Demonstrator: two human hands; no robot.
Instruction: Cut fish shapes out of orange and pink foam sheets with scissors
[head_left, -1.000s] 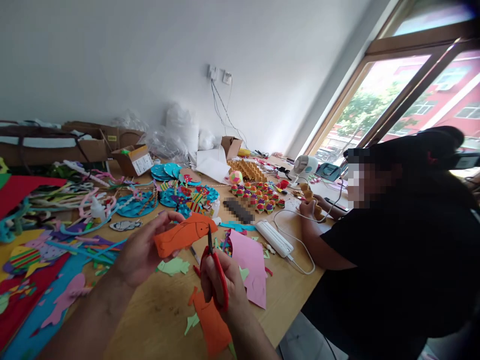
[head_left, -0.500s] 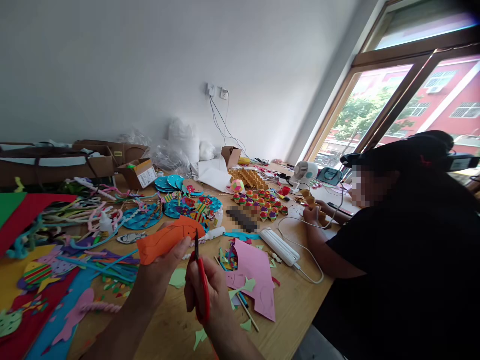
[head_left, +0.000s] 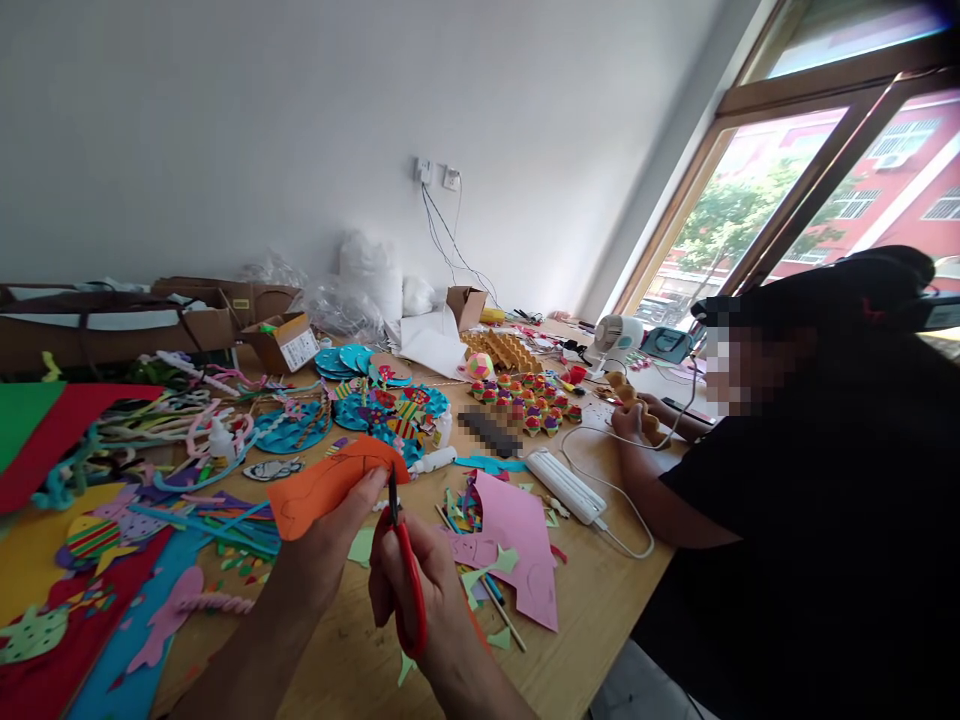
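Orange card [head_left: 309, 490] is pinched by the left hand [head_left: 330, 540], scissors [head_left: 411, 590] gripped near its right edge by the right hand [head_left: 442, 600]; bare tabletop [head_left: 341, 645] lies between wrists. The pinch has been brought nearer the scissors.

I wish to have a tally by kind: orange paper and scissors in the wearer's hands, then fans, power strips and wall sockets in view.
Orange paper piece: 1
Red-handled scissors: 1
Fan: 1
Power strip: 1
Wall sockets: 2
Total: 6
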